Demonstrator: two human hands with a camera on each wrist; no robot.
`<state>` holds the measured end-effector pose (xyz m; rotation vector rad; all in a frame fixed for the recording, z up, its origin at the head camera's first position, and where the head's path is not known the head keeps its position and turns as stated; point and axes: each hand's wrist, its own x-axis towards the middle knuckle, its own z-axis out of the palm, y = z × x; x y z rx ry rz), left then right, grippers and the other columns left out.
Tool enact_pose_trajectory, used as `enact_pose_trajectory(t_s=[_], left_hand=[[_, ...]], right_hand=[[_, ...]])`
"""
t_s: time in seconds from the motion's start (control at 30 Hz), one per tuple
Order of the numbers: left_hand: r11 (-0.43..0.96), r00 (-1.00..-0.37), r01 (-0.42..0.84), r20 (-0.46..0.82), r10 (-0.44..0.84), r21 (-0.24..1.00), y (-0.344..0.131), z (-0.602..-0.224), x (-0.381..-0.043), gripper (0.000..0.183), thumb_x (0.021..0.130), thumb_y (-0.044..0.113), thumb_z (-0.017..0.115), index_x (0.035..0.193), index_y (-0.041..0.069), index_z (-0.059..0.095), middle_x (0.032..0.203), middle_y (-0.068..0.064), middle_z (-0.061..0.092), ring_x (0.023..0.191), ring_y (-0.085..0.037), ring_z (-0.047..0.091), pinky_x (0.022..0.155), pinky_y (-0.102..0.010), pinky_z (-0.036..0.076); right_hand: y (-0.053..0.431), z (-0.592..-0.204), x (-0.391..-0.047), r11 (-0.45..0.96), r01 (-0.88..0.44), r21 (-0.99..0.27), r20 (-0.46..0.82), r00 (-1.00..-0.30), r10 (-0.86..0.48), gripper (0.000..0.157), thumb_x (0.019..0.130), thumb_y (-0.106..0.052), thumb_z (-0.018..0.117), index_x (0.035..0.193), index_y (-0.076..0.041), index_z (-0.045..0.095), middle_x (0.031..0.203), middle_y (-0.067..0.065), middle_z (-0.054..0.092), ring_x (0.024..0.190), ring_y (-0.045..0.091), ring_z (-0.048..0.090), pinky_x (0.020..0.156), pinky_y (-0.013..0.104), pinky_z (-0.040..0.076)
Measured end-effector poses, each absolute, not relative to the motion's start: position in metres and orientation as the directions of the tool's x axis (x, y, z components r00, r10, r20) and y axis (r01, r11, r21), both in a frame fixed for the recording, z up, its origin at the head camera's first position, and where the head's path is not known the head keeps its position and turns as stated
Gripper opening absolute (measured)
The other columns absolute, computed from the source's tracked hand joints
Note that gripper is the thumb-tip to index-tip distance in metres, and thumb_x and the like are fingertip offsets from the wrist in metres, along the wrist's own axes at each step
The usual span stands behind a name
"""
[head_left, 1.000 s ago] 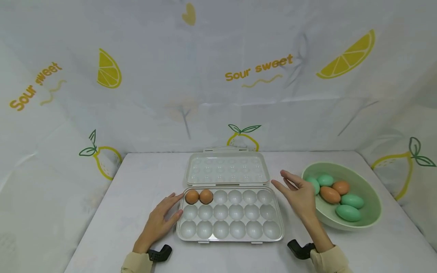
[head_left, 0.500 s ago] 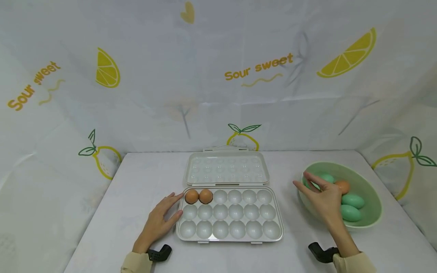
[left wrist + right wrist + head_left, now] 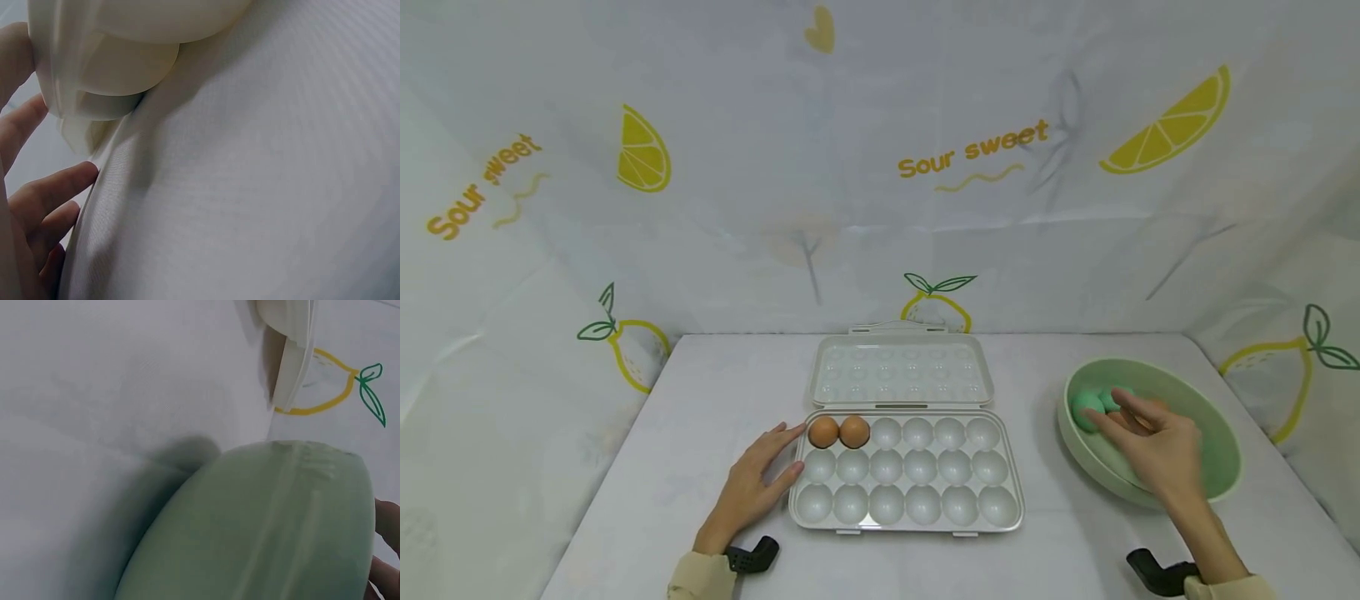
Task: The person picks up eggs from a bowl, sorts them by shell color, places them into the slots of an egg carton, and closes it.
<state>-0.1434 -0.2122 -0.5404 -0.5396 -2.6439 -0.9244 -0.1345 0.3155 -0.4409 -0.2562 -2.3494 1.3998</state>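
A white egg box (image 3: pixel 1017 500) lies open on the table, rows of round cups facing up. Two brown eggs (image 3: pixel 854 432) fill the first two cups of its back row. My left hand (image 3: pixel 748 483) rests along the box's left side; in the left wrist view its fingertips (image 3: pixel 37 103) touch the box edge. My right hand (image 3: pixel 1167 450) reaches into the pale green bowl (image 3: pixel 1213 408), thumb and fingers spread above the eggs by a brown one. Green eggs (image 3: pixel 1086 410) show left of the fingers; the hand hides the others. In the right wrist view, the bowl wall mostly covers the fingers.
The box's lid (image 3: pixel 901 346) is folded back flat behind the cups. White cloth (image 3: pixel 730 375) covers the table, and a white curtain with lemon prints (image 3: pixel 642 150) hangs behind it. A black camera mount (image 3: pixel 1157 573) sits at my right wrist.
My right hand has moved right from beside the bowl's left rim to inside it, over the eggs. The left hand stays at the box's left edge.
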Motion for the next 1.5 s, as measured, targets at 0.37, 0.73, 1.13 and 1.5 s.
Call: enact_pose_trajectory(t_s=[0.37, 0.73, 1.13, 1.5], left_hand=[[0.732, -0.891, 0.429, 0.38, 0.247, 0.53, -0.213, -0.539, -0.143, 0.053, 0.091, 0.026, 0.073, 0.143, 0.022, 0.061, 0.144, -0.005, 0.064, 0.139, -0.038, 0.055, 0.115, -0.061, 0.043], [0.734, -0.899, 0.415, 0.367, 0.239, 0.538, -0.214, -0.54, -0.142, 0.053, 0.092, 0.027, 0.073, 0.143, 0.024, 0.06, 0.145, -0.005, 0.064, 0.139, -0.038, 0.055, 0.114, -0.063, 0.044], [0.736, -0.896, 0.418, 0.375, 0.238, 0.532, -0.212, -0.543, -0.142, 0.054, 0.091, 0.027, 0.073, 0.143, 0.025, 0.06, 0.145, -0.004, 0.064, 0.139, -0.036, 0.055, 0.114, -0.062, 0.045], [0.724, -0.89, 0.433, 0.383, 0.248, 0.537, -0.211, -0.541, -0.143, 0.053, 0.091, 0.026, 0.073, 0.143, 0.024, 0.061, 0.145, -0.003, 0.064, 0.139, -0.037, 0.055, 0.112, -0.064, 0.046]], right_hand=[[0.346, -0.448, -0.127, 0.606, -0.15, -0.781, 0.352, -0.908, 0.228, 0.045, 0.077, 0.003, 0.086, 0.117, 0.016, 0.069, 0.099, -0.047, 0.056, 0.092, -0.029, 0.055, 0.076, -0.004, 0.05], [0.369, -0.456, -0.125, 0.764, -0.065, -0.642, 0.318, -0.929, 0.189, 0.053, 0.077, -0.021, 0.091, 0.116, 0.009, 0.071, 0.089, -0.059, 0.043, 0.089, -0.039, 0.033, 0.072, -0.009, 0.029], [0.385, -0.452, -0.131, 0.809, 0.047, -0.586, 0.16, -0.972, 0.173, 0.056, 0.081, -0.031, 0.088, 0.121, 0.005, 0.071, 0.11, -0.012, 0.075, 0.105, 0.013, 0.069, 0.072, 0.005, 0.041], [0.398, -0.456, -0.136, 0.804, -0.012, -0.595, 0.151, -0.984, 0.096, 0.053, 0.077, -0.021, 0.09, 0.117, 0.009, 0.072, 0.089, -0.043, 0.058, 0.089, -0.04, 0.027, 0.068, -0.006, 0.027]])
